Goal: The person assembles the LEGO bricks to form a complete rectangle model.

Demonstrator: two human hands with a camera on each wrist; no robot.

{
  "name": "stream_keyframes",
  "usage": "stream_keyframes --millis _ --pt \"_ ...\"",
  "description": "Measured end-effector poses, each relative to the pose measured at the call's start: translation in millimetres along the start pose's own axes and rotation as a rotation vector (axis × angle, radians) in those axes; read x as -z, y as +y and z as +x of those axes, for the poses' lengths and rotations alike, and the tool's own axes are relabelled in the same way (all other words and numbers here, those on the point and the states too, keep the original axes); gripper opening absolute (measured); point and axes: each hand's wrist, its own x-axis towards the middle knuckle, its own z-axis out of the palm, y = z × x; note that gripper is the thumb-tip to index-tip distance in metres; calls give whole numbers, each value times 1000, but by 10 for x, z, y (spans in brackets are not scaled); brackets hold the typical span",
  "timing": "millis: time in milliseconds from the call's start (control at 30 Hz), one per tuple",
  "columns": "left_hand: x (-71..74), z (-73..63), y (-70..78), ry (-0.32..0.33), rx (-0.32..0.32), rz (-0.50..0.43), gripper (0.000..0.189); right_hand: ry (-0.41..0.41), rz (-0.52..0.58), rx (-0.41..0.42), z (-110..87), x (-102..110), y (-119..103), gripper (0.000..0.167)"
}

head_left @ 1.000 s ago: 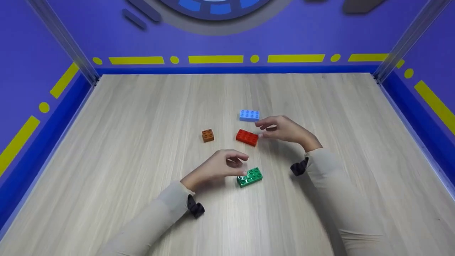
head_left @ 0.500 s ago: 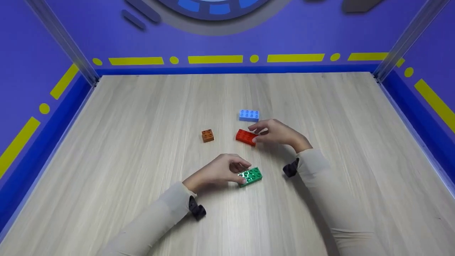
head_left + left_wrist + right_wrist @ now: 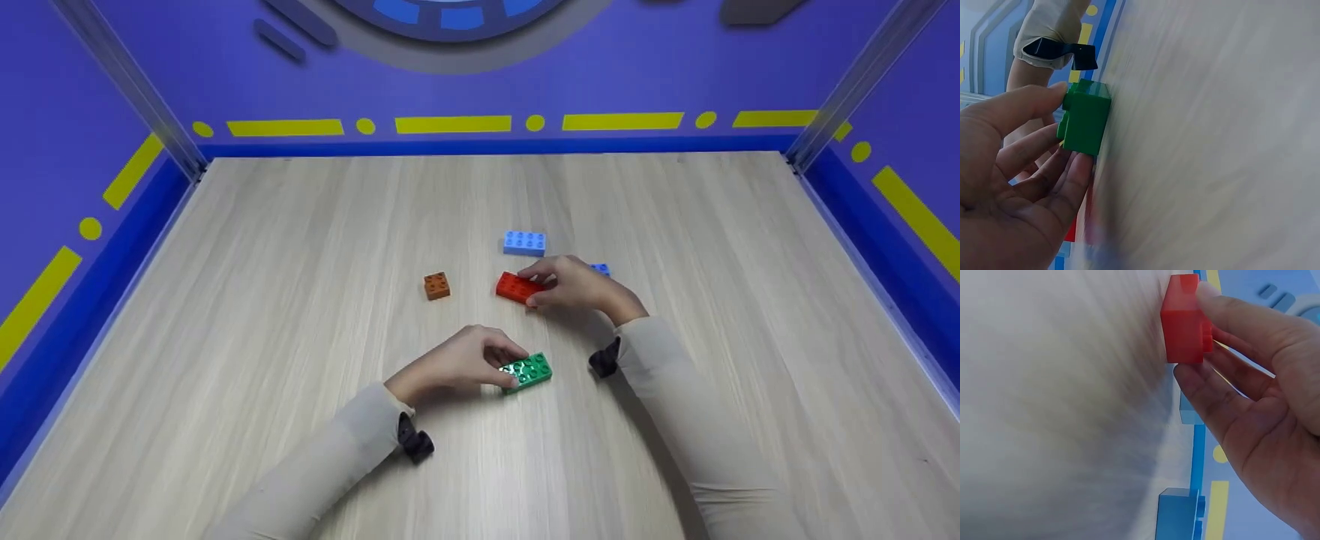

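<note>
In the head view, my left hand [image 3: 465, 362] pinches the left end of a green toy building brick [image 3: 534, 369] on the table. The left wrist view has the thumb on one side of this green brick [image 3: 1086, 121] and fingers on the other. My right hand [image 3: 574, 285] pinches a red brick [image 3: 512, 287] by its right end, a little farther back. Up close in the right wrist view, thumb and fingertips lie on opposite sides of the red brick [image 3: 1182, 332]. Fingers partly cover both bricks from above.
Behind the red brick lies a light blue brick [image 3: 524, 243]. A darker blue brick [image 3: 600, 268] shows partly behind my right hand. A small orange-brown brick [image 3: 436, 286] sits to the left. Purple walls [image 3: 480, 97] enclose the wooden table [image 3: 300, 300] at the back and sides.
My right hand has moved left and closed its fingers on the red brick, uncovering the darker blue brick. My left hand has lowered onto the green brick and now pinches it.
</note>
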Motion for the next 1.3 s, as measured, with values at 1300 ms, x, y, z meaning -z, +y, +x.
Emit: stream_keyframes --millis 1300 --pt "188 37 7 -23 9 83 35 -46 -24 19 -117 46 14 41"
